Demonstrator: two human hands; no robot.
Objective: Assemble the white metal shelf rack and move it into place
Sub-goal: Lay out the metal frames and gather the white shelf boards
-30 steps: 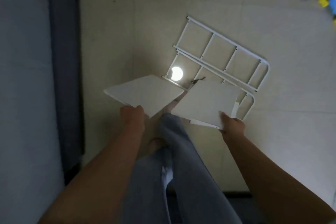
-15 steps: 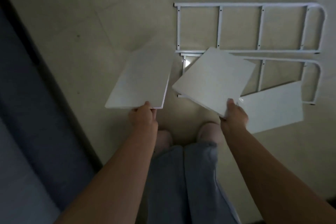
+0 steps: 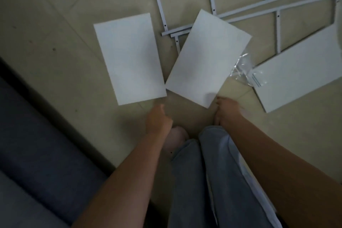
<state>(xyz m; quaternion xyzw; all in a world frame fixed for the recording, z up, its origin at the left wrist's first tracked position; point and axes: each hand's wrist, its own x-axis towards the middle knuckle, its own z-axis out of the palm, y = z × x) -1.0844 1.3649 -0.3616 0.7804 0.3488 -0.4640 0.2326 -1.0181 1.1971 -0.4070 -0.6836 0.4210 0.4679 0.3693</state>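
The assembly looks barely begun: every part in view lies loose on the beige tiled floor (image 3: pixel 55 33) and nothing is joined yet. Three flat white rectangular shelf panels are spread in front of the person's bare foot (image 3: pixel 175 139). The left panel (image 3: pixel 129 59) lies flat, its long axis running away from the person with the far end leaning a little left. The middle panel (image 3: pixel 207 57) is just beside it, their near corners almost meeting, and its long axis leans the other way, far end to the right, its far corner overlapping the frames. The right panel (image 3: pixel 299 68) lies more crosswise, rising toward the right edge of the view. Behind them, two white tubular metal side frames (image 3: pixel 277 29), ladder-like with rungs and screw holes, lie side by side, their long rails running from near-left to far-right. A crumpled clear plastic bag (image 3: pixel 244 68), probably for the fittings, sits between the middle and right panels. The left hand (image 3: pixel 157 120) hangs just short of the left panel, apart from it, its grip loose and holding nothing. The right hand (image 3: pixel 227 111) is at the near edge of the middle panel; blur hides whether its grip is on the panel or merely beside it. What is left, by this view, is nearly everything: standing the frames up, fixing the panels between them, then carrying the rack to its place.
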